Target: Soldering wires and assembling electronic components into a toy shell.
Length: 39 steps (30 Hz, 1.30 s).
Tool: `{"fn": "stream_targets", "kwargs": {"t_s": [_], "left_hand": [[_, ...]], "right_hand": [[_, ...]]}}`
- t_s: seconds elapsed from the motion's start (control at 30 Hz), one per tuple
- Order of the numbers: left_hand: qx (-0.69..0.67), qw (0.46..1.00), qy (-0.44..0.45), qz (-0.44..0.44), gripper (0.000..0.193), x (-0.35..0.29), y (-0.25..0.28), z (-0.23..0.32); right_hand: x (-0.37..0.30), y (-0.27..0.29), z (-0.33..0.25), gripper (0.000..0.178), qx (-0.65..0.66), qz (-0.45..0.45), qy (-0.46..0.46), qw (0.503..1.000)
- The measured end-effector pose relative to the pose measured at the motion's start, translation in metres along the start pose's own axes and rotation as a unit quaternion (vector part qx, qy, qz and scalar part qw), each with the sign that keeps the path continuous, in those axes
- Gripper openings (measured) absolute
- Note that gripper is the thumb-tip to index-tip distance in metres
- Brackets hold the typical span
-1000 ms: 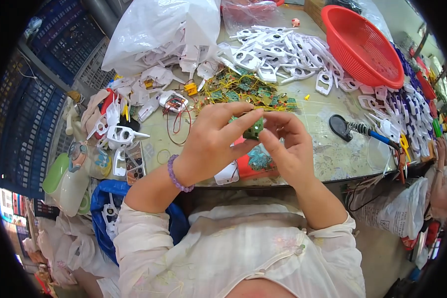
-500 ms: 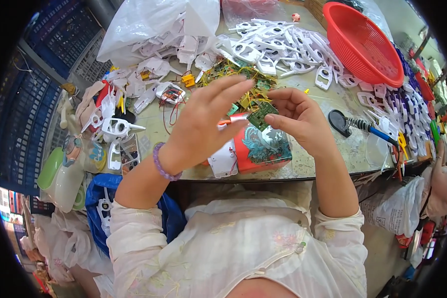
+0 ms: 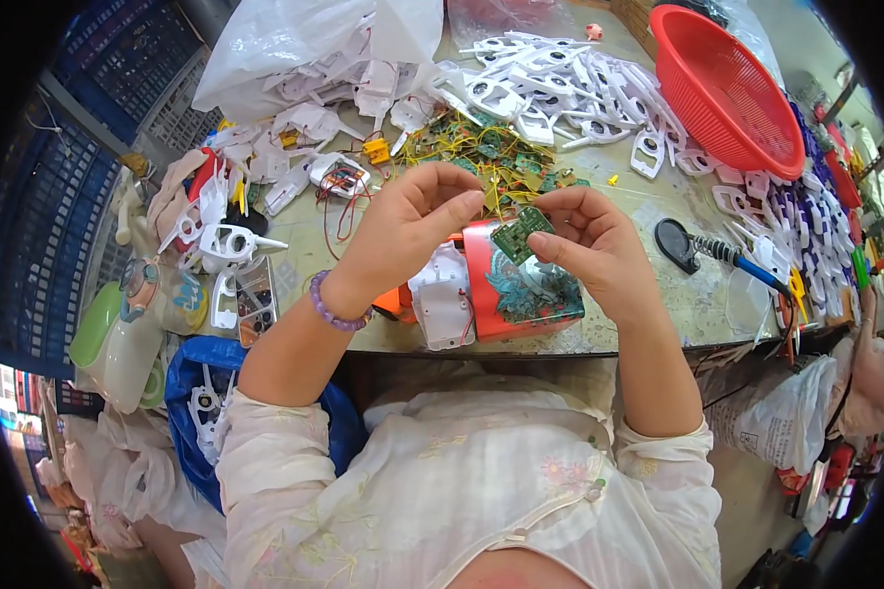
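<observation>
My right hand [image 3: 599, 245] pinches a small green circuit board [image 3: 521, 234] between thumb and fingers, above a red box [image 3: 550, 329] with a teal pattern. Just left of the board, my left hand [image 3: 417, 221] is closed, thumb tip against the bent forefinger. Whatever lies in that pinch is too small to make out. Behind both hands lies a heap of green circuit boards with yellow wires [image 3: 491, 152]. A white plastic housing [image 3: 445, 304] with a red wire rests against the red box, below my left hand. Beside it is an orange object [image 3: 395, 304], partly covered by my wrist.
White plastic frames [image 3: 580, 93] are piled at the back, near a red basket [image 3: 727, 98]. A soldering iron with a blue handle [image 3: 756, 272] sits in its stand at right. White housings [image 3: 309, 123] and a plastic bag [image 3: 314, 49] occupy the back left. A blue bag [image 3: 192, 393] hangs below the table edge.
My left hand's fingers, spread before, have curled in to a pinch beside the board. The right hand keeps its hold on the circuit board, and the whole view has shifted slightly.
</observation>
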<state>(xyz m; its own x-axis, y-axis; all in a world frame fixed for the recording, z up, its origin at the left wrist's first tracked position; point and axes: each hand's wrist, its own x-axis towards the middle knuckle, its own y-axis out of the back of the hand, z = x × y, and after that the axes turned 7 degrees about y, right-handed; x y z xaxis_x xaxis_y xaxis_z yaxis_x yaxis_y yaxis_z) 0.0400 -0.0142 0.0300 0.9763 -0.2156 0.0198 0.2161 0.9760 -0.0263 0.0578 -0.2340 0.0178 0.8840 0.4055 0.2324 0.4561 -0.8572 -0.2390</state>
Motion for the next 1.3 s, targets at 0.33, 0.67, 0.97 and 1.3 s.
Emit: {"fn": "stream_targets", "kwargs": {"t_s": [0.33,0.67,0.97,1.3], "left_hand": [[-0.002,0.998,0.055,-0.034,0.02,-0.017,-0.011,-0.007],[0.218,0.974,-0.061,0.005,0.012,-0.028,0.006,0.001],[0.406,0.898,-0.148,-0.084,0.021,-0.055,0.006,-0.017],[0.382,0.914,-0.131,-0.036,0.03,-0.055,-0.007,-0.03]], "right_hand": [[0.001,-0.002,0.006,0.037,-0.01,0.014,-0.023,1.0],[-0.006,0.011,0.02,0.023,-0.17,0.182,0.238,0.939],[-0.023,0.008,0.031,0.023,-0.419,-0.008,0.209,0.883],[-0.044,-0.038,0.03,0.026,-0.482,-0.169,0.397,0.762]]}}
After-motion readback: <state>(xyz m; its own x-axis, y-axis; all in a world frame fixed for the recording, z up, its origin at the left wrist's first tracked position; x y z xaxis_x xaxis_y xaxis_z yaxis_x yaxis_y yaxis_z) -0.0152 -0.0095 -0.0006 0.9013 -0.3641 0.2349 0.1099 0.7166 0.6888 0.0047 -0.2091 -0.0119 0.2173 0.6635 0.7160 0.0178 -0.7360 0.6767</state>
